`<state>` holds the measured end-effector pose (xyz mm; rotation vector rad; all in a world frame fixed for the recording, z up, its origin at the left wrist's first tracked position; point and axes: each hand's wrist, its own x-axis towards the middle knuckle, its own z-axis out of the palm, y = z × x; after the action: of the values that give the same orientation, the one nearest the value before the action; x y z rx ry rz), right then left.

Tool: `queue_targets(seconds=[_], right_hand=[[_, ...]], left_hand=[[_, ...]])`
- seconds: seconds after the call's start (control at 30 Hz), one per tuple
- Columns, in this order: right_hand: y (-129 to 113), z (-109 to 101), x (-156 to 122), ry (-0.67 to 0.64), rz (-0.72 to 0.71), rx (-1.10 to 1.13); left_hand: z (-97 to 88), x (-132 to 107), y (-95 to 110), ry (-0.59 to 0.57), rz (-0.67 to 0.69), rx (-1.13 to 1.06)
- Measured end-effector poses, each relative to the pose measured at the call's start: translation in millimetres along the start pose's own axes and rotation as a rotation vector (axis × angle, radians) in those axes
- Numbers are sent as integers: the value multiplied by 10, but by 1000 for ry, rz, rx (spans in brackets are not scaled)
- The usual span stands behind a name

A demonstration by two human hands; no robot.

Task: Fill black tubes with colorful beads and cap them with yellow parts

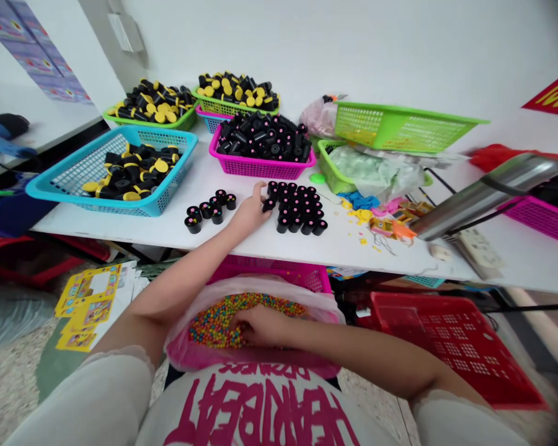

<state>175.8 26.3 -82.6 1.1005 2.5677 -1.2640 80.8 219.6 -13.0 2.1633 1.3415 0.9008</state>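
Observation:
My left hand (252,210) reaches over the white table with its fingers closed on a small black cylinder (268,205), at the left edge of a block of upright black cylinders (301,207) with pink centres. Several more black cylinders (212,207) stand in a loose group left of that hand. Below the table edge, my right hand (263,326) is sunk in a heap of small multicoloured balls (214,319), its fingers curled and partly hidden among them. The balls lie in a clear plastic bag (186,353) over a pink basket (314,277) at my lap.
A blue basket (81,201) of black-and-yellow pieces stands left; a magenta basket (260,167) of black cylinders stands behind the block. Green baskets (400,124) are at the back right. A slanted metal tube (483,198) and scattered yellow bits lie right. A red crate (446,347) sits below.

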Motion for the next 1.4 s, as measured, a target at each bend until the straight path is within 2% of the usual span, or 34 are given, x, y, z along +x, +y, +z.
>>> queue_targets(seconds=[0.07,0.13,0.17,0.23,0.3,0.37,0.47,0.53,0.63,0.8,1.0,1.07,1.17,1.27,1.4], right_hand=[[38,-72,-77,29,2,69],[71,-124,-164,81,11,132],[80,-144,-211,109,15,161],[75,-177,-307,169,13,207],[41,-205,-392,232,-1,237],[-12,-230,-453,300,-36,255],[-97,-256,-483,370,-129,232],[-147,-264,-464,392,-195,177],[-233,-273,-404,365,-228,167],[-426,-313,-349,310,-39,359],[-519,-416,-432,331,24,218],[-480,-464,-491,349,-30,135],[-334,-467,-582,334,-134,-27],[-102,-323,-594,231,-58,-171],[142,-48,-388,89,192,-389]], left_hand=[[-300,-269,88,-4,37,38],[-614,-656,209,-39,86,23],[-746,-882,269,-87,83,-16],[-902,-1358,356,-279,32,-117],[-888,-1793,375,-433,-57,-151],[-747,-2117,335,-501,-109,-128],[-513,-2339,252,-510,-167,-81],[-449,-2351,225,-493,-188,-76],[-478,-2303,220,-471,-192,-105],[-513,-2281,175,-441,-151,-152],[-469,-2294,147,-406,-114,-196],[-524,-2303,180,-401,-117,-208],[-729,-2258,206,-363,-183,-274],[-1008,-2057,101,-185,-276,-261],[-1230,-1622,-247,170,-367,8]])
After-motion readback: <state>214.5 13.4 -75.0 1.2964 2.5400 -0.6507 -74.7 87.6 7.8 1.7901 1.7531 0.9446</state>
